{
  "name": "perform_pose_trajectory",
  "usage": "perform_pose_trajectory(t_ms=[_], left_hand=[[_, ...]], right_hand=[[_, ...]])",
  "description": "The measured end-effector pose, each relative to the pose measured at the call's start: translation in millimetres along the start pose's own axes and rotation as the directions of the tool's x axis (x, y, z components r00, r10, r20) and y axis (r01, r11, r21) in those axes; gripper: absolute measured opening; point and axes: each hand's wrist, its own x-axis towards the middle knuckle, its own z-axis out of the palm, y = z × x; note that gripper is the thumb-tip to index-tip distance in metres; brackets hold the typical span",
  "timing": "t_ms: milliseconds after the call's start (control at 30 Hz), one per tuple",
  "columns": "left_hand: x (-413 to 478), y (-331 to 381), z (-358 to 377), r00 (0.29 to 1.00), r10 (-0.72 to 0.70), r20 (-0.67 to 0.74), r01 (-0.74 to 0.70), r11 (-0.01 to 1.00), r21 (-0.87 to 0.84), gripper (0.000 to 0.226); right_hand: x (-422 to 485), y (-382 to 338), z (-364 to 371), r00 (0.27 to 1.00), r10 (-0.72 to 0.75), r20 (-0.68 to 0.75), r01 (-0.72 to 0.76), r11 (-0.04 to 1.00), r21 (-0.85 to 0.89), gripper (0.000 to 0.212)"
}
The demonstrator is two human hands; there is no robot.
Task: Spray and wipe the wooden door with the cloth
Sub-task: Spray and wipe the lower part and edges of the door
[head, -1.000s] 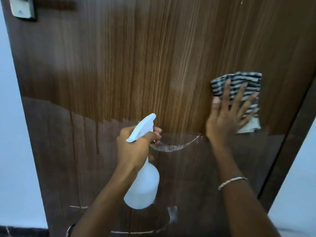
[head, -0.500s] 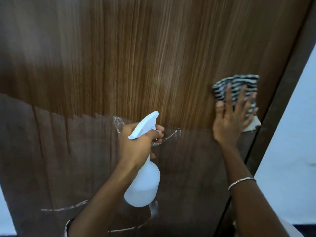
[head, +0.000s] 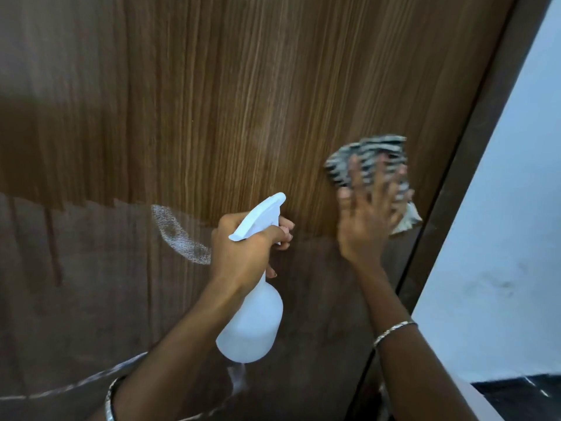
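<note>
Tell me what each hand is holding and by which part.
Left hand grips the spray bottle by its neck, just under the trigger head. Right hand grips nothing: open-handed, it presses the striped cloth flat against the door.

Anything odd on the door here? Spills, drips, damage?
No damage visible. A white foamy spray patch sits unwiped on the door, just left of the left hand gripping the spray bottle. Dark drip streaks run down at far left. The right hand, motion-blurred, presses the striped cloth flat near the door's right edge.
</note>
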Motion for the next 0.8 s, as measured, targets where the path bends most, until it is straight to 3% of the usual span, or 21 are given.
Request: perform_pose_trajectory(t_ms=[100, 233, 400, 667, 800], left_hand=[[1.3, -3.0, 3.5, 1.000, -0.008, 0.013, 0.008, 1.000, -0.018, 0.016], [2.9, -9.4, 7.3, 0.999, -0.021, 0.031, 0.022, 0.999, -0.030, 0.016], [4.8, -11.5, 10.6, 0.998, 0.000, 0.070, 0.001, 1.000, -0.004, 0.011], [8.0, -17.2, 26.8, 0.994, 0.017, 0.109, -0.017, 1.000, -0.005, 0.011], [6.9, -18.0, 38.4, 0.993, 0.012, 0.118, -0.008, 0.999, -0.032, 0.011]], right_hand=[[6.0, 51.6, -7.1, 0.958, 0.282, -0.049, -0.279, 0.958, 0.067, 0.061], [2.2, 29.5, 0.0, 0.903, 0.421, -0.085, -0.409, 0.903, 0.134, 0.063], [-16.0, 9.3, 2.7, 0.954, 0.301, 0.009, -0.301, 0.950, 0.078, 0.056], [159.4, 40.3, -36.2, 0.992, 0.120, -0.044, -0.116, 0.990, 0.078, 0.062], [95.9, 49.4, -18.6, 0.988, 0.144, -0.045, -0.141, 0.988, 0.067, 0.059]])
